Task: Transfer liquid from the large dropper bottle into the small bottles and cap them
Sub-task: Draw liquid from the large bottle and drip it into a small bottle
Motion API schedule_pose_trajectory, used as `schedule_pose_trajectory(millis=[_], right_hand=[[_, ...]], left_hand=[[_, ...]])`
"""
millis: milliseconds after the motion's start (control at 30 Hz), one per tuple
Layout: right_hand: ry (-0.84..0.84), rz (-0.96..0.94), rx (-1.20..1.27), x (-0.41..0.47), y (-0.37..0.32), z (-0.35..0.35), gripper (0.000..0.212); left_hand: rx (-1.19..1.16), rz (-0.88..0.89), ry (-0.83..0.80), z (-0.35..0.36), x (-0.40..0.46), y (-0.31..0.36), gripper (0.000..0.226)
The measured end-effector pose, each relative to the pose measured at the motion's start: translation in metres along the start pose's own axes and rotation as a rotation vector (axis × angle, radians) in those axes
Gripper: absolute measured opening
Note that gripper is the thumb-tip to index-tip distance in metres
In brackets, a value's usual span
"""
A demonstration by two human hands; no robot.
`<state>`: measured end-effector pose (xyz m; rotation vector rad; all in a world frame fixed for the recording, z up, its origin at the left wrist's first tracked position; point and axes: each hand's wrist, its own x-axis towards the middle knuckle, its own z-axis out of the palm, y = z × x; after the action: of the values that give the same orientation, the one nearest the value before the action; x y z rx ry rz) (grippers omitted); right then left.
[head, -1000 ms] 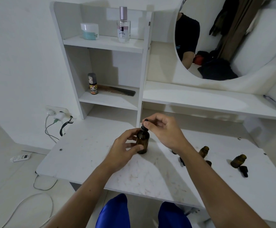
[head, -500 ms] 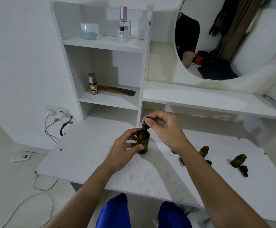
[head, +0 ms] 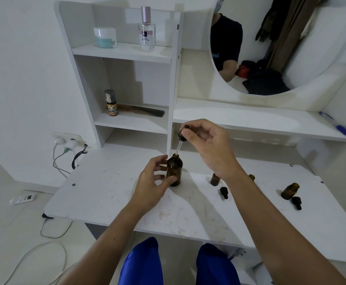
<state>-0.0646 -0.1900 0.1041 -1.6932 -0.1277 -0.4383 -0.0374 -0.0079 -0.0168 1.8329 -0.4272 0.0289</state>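
Pinching dropper [head: 180, 138], right hand [head: 210, 147] hides one small bottle [head: 215, 179]; left hand [head: 154, 181] grips large bottle [head: 174, 169].

This is a bedroom corner in someone's home, set up as a dressing area. A white counter [head: 110, 194] carries a shelf unit [head: 122, 52] holding a cream jar [head: 105, 37], a perfume bottle [head: 146, 30], a small spray [head: 110, 102] and a comb [head: 145, 110]. A round mirror [head: 304, 64] reflects hanging clothes and a dark heap of fabric. Chargers sit in a wall socket [head: 67, 141], and cables trail over the tiled floor [head: 9, 239].
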Motion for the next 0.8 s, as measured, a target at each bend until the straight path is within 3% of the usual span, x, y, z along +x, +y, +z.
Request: schedule_pose_trajectory(millis=[133, 267, 533, 800], right_hand=[[0.063, -0.066, 0.033, -0.001, -0.008, -0.012, 0.015], [0.13, -0.077, 0.075, -0.007, -0.01, -0.032, 0.013], [0.244, -0.032, 0.029, -0.03, 0.0, -0.079, 0.012], [0.275, 0.025, -0.019, -0.04, 0.012, -0.092, 0.016]], left_hand=[[0.022, -0.017, 0.131, 0.003, -0.011, 0.001, 0.069], [-0.045, -0.047, 0.303, 0.013, -0.033, 0.014, 0.059], [-0.13, 0.011, -0.037, 0.069, -0.052, 0.036, 0.039], [-0.068, 0.004, -0.088, 0.102, -0.014, 0.03, 0.04]])
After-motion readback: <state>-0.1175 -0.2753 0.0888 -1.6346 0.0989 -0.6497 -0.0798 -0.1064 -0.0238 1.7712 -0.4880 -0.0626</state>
